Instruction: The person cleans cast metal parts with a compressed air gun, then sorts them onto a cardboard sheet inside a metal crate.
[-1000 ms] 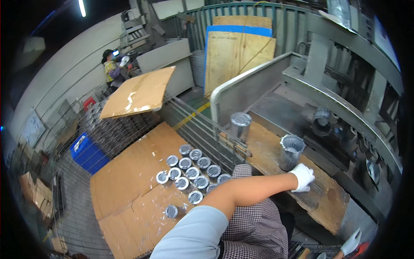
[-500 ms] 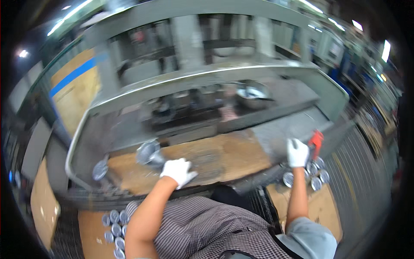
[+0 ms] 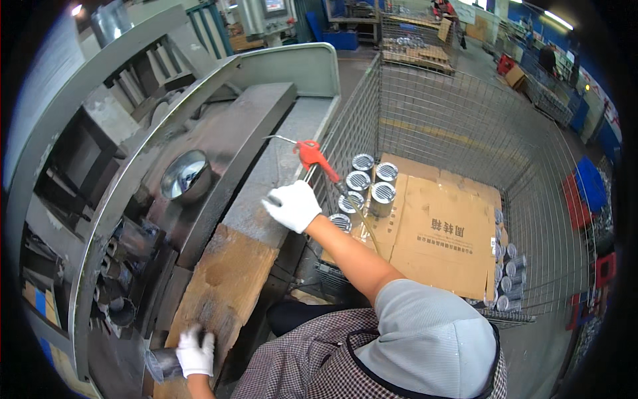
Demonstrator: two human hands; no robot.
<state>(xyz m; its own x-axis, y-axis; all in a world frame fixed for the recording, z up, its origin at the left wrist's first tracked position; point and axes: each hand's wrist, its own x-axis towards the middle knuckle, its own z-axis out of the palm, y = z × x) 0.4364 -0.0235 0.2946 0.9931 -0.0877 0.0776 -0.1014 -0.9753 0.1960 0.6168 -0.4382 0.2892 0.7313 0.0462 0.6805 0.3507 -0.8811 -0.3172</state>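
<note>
My left hand, in a white glove, is at the near end of the worn wooden board. Its slightly blurred fingers are spread beside a grey metal cup-like part lying on its side; whether they touch it is unclear. My right hand, gloved too, hovers over the machine ledge's right edge with its fingers loosely bent and apart, and I see nothing in it. Just above it is a red air blow gun with a thin bent nozzle and a hose, apart from the fingers.
A shiny metal bowl rests on the machine bed, with dark tooling nearer me. On the right, a wire cage holds a cardboard sheet, several ribbed-top metal cylinders and more cylinders along its far right side.
My view has swung right, bringing the wire cage into full sight. The left hand is now closer to the metal cup-like part. The right hand remains close to the red air blow gun.
</note>
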